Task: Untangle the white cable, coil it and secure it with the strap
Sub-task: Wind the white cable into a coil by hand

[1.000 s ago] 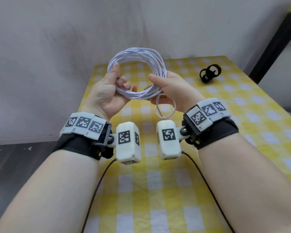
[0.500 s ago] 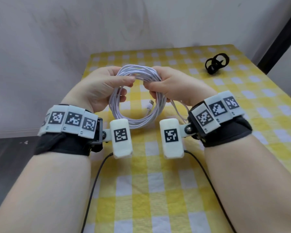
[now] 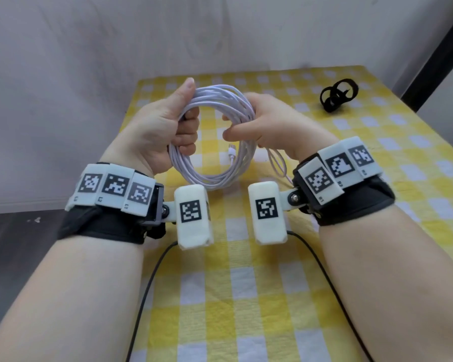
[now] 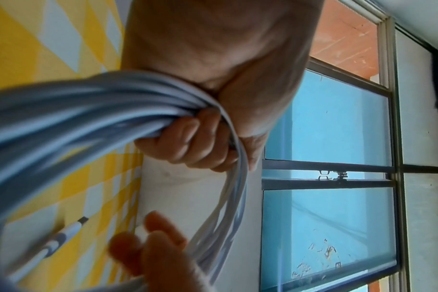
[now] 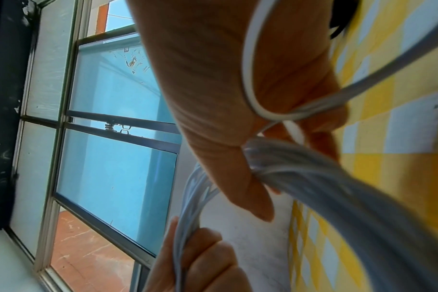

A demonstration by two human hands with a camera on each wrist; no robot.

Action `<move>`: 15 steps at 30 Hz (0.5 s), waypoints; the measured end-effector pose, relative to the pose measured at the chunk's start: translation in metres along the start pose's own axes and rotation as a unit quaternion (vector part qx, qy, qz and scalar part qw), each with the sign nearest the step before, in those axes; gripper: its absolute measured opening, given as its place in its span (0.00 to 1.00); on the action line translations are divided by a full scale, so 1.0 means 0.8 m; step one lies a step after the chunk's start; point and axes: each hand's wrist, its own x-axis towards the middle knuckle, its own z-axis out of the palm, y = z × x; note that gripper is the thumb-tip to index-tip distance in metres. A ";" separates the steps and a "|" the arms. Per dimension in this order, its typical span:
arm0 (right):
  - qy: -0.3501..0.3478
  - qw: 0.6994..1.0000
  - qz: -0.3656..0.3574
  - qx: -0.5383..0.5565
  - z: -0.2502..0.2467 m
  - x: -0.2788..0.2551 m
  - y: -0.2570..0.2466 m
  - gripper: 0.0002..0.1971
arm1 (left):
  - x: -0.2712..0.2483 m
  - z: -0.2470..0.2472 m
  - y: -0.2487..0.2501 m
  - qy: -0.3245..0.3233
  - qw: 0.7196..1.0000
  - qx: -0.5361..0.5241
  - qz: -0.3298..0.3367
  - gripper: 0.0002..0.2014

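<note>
The white cable (image 3: 215, 176) is wound into a round coil held upright above the table between both hands. My left hand (image 3: 173, 126) grips the coil's left side, fingers curled round the bundle (image 4: 128, 110) and thumb on top. My right hand (image 3: 259, 121) grips the right side of the bundle (image 5: 300, 177), and a loose loop (image 3: 277, 163) hangs from it. A white plug (image 3: 232, 152) dangles inside the coil. The black strap (image 3: 338, 96) lies curled on the table at the far right, apart from both hands.
The table carries a yellow and white checked cloth (image 3: 246, 296). A pale wall stands close behind it, and a dark frame (image 3: 434, 56) leans at the far right. Black leads (image 3: 147, 291) run from the wrist cameras down toward me. A window (image 4: 325, 138) shows in both wrist views.
The coil came down from a raised, far position to close in front of my wrists. My left hand shifted from the coil's top to a full grip on its left side.
</note>
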 end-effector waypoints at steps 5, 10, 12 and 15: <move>-0.088 0.989 0.114 -0.040 -0.001 -0.005 0.009 0.13 | 0.002 -0.003 0.001 0.003 0.999 -0.040 0.001 0.25; -0.098 0.981 0.167 0.022 0.002 -0.006 0.011 0.14 | 0.004 -0.001 -0.004 0.007 0.997 -0.077 -0.029 0.25; -0.101 0.976 0.178 0.080 0.003 -0.006 0.012 0.13 | 0.005 0.000 -0.005 0.005 0.995 -0.094 -0.035 0.25; -0.128 0.971 0.158 0.129 0.002 -0.003 0.018 0.10 | 0.005 0.001 -0.005 0.007 0.992 -0.120 -0.039 0.26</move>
